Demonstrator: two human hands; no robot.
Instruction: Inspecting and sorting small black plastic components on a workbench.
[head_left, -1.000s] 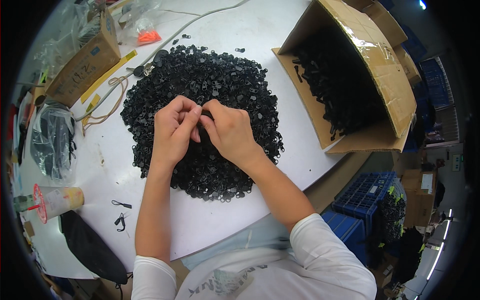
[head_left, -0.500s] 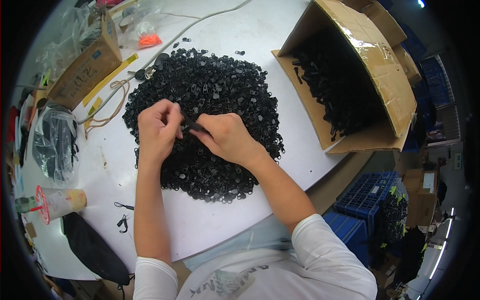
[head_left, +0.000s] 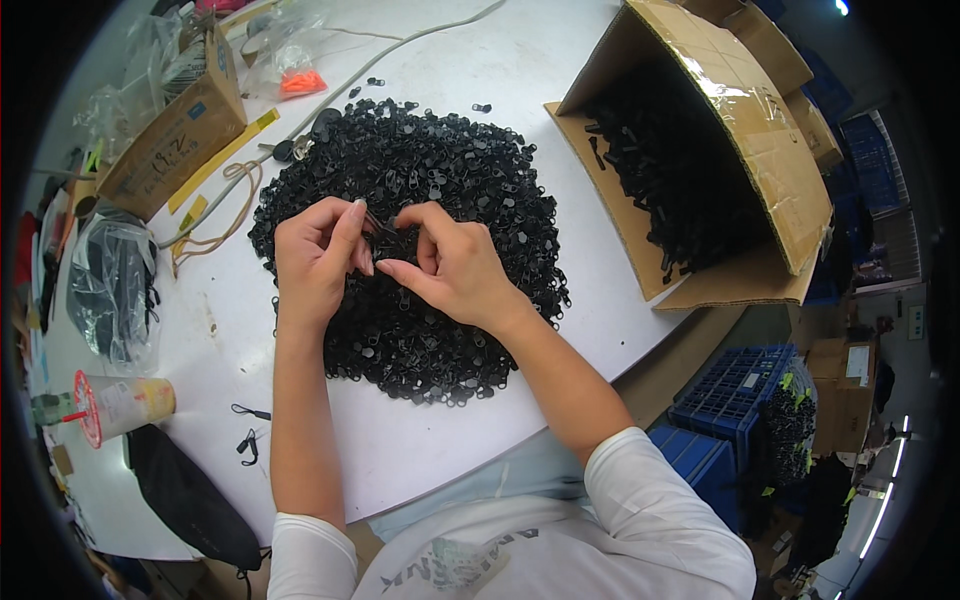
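Note:
A wide heap of small black zipper sliders (head_left: 450,355) is spread over the white table beneath both hands. Over its left part, my left hand (head_left: 315,262) is closed, thumb against fingers, on a small dark piece that looks like a zipper pull (head_left: 374,222). Its far end blends into the black heap. My right hand (head_left: 455,265) faces it from the right, thumb and index finger apart in a curve, the fingertips close to the dark piece. Whether the right index finger touches that piece is hard to make out.
At the right, a tipped cardboard box (head_left: 740,130) holds many black pulls (head_left: 650,190). A lidded drink cup (head_left: 125,408), a black pouch (head_left: 185,495) and two loose black pulls (head_left: 248,447) lie left. A smaller carton (head_left: 180,140) and a grey cable (head_left: 400,42) are farther back.
My right thumb and index finger have spread apart from the dark strip they pinched. My left hand stays nearly in place, its thumb raised slightly.

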